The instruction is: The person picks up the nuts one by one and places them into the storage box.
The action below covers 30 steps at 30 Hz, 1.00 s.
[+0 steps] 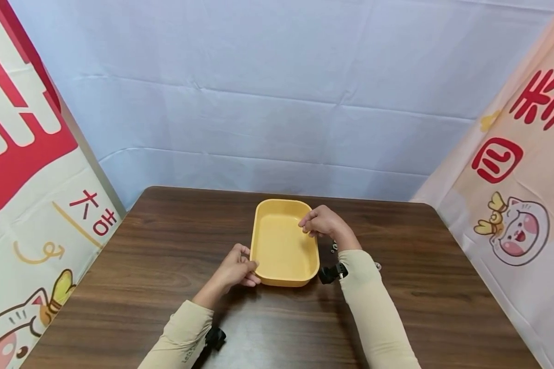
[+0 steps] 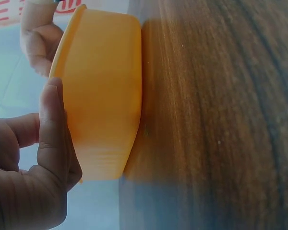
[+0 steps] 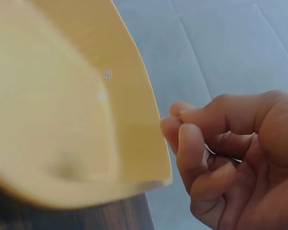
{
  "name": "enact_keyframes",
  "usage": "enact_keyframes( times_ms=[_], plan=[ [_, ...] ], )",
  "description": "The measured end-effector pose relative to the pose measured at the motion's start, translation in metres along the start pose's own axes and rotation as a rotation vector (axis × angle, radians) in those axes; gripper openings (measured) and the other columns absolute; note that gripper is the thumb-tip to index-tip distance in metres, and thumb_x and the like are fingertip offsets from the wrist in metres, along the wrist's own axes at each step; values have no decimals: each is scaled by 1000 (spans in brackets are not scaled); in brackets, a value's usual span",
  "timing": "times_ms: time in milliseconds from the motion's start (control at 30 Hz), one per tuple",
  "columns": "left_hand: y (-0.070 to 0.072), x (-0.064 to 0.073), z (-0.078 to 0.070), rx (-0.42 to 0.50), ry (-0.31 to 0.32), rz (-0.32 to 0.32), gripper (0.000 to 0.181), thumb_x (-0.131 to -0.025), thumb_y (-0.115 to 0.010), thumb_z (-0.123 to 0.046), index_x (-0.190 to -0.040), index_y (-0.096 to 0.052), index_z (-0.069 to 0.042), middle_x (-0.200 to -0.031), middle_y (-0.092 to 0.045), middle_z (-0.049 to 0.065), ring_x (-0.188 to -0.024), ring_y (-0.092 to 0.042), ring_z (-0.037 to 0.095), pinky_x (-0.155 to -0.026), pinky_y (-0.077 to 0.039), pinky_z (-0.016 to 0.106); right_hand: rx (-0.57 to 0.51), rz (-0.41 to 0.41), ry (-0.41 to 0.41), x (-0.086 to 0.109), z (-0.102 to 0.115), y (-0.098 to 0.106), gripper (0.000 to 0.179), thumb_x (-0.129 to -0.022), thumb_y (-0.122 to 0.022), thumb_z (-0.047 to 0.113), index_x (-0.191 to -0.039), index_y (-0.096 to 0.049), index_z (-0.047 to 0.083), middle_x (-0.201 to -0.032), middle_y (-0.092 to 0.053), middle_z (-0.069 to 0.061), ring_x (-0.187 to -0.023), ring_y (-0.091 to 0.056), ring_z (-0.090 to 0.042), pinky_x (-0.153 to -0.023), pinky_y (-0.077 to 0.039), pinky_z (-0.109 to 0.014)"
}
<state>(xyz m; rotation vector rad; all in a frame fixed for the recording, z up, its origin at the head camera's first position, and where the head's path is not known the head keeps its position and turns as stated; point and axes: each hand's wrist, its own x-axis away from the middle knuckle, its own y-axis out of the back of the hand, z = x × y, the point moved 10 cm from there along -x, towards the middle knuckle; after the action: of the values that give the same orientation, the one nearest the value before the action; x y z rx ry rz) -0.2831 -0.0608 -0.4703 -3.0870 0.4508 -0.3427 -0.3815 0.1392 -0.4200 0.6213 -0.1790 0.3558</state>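
A yellow rectangular tray with rounded corners stands on the table. At its near left corner, my left hand grips the rim, thumb over the edge and fingers against the outer wall. My right hand hovers over the tray's right side. Its fingers are curled and the fingertips meet the thumb; whether something tiny is between them is hidden. One small round ring-like piece shows against the tray's inner wall, too small to identify.
Small shiny pieces lie on the dark wooden table right of the tray, partly behind the right wrist. Another shiny bit shows beside the right sleeve. A pale cloth backdrop hangs behind the table, with printed cloths at both sides.
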Motion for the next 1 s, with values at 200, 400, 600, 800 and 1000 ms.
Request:
enact_keyframes(
  times_ms=[200, 400, 600, 800, 1000],
  plan=[
    [-4, 12, -13, 0, 14, 3, 28, -90, -50, 5, -107, -28, 5, -80, -51, 20, -55, -63, 22, -49, -55, 29, 120, 11, 24, -6, 11, -7, 12, -81, -64, -1, -92, -68, -5, -75, -65, -7, -57, -58, -16, -52, -48, -30],
    [-4, 12, -13, 4, 15, 11, 29, -91, -50, 4, -109, -28, 5, -80, -52, 20, -55, -63, 22, -49, -55, 29, 208, 15, -19, -16, 12, -16, 3, -81, -67, 2, -82, -69, 1, -73, -64, -5, -53, -53, -14, -44, -41, -24],
    [-4, 12, -13, 0, 14, 24, 32, -91, -50, 3, -112, -27, 8, -79, -53, 19, -55, -63, 21, -49, -55, 28, 263, 33, -64, -24, 12, -22, 9, -80, -66, 2, -72, -68, 4, -55, -55, -3, -44, -39, -12, -39, -24, -22],
    [-5, 13, -15, 6, 10, 23, 32, -91, -51, 3, -111, -27, 7, -79, -53, 19, -55, -63, 21, -49, -55, 27, 348, 55, -65, -28, 12, -26, 29, -80, -64, 2, -53, -56, 8, -46, -45, -1, -40, -31, -11, -38, -20, -23],
    [-4, 13, -14, 13, 14, 22, 33, -91, -51, 3, -112, -27, 7, -79, -53, 19, -55, -63, 21, -49, -55, 28, 355, 59, -82, -26, 14, -28, 42, -80, -62, -1, -45, -43, 12, -43, -36, 1, -40, -22, -12, -39, -17, -25]
  ],
)
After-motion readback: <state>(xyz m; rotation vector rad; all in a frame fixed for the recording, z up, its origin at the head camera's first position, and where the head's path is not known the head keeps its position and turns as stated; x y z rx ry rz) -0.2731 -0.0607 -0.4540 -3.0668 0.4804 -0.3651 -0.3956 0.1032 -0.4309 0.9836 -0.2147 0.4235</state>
